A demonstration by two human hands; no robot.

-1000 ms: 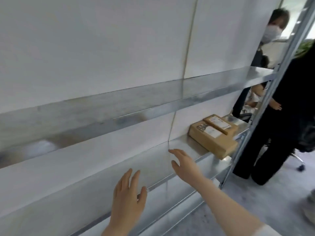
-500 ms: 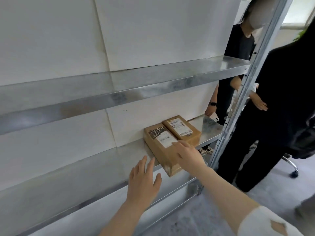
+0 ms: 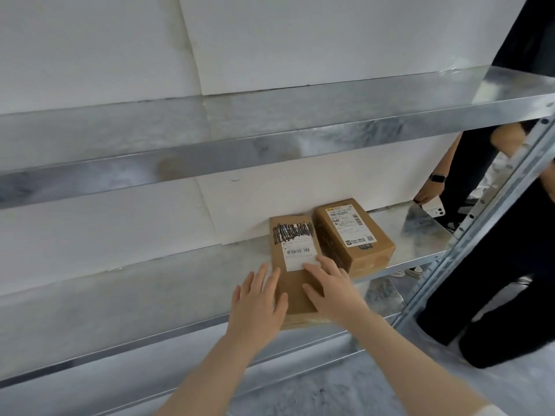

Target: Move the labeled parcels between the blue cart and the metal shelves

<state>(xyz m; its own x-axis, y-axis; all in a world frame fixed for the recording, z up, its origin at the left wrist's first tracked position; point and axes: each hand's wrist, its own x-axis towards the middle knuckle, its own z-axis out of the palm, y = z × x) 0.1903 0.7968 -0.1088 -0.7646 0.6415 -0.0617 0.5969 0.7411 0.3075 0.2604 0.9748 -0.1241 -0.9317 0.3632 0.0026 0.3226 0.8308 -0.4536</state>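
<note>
The metal shelves [image 3: 210,295] run from near left to far right against a white wall [image 3: 90,49]. The upper shelf [image 3: 240,124] carries nothing in the visible part. The lower shelf [image 3: 120,298] holds two brown cardboard parcels side by side, right of centre, both lying flat and pushed back close to the wall.

The near parcel [image 3: 292,283] lies on the left. Its top bears a white label [image 3: 300,255] with a barcode, and a patch above the label is scribbled over in black. Its near end reaches the front edge of the shelf. The far parcel [image 3: 354,235] lies on the right, just beside the first, with a white printed label [image 3: 350,225] on its top face. It stands slightly taller than its neighbour.

Both hands rest on the near parcel. The left hand [image 3: 258,298] lies flat at the parcel's left edge, fingers [image 3: 271,282] spread and extended, with the fingertips on the top face. The right hand [image 3: 330,286] lies on the right part of the top face, fingers [image 3: 315,270] extended and touching the lower edge of the label. Neither hand is closed around the parcel; both are flat and unclenched.

At the right, beyond the shelf upright [image 3: 480,229], stands a person in black clothing [image 3: 495,265].
</note>
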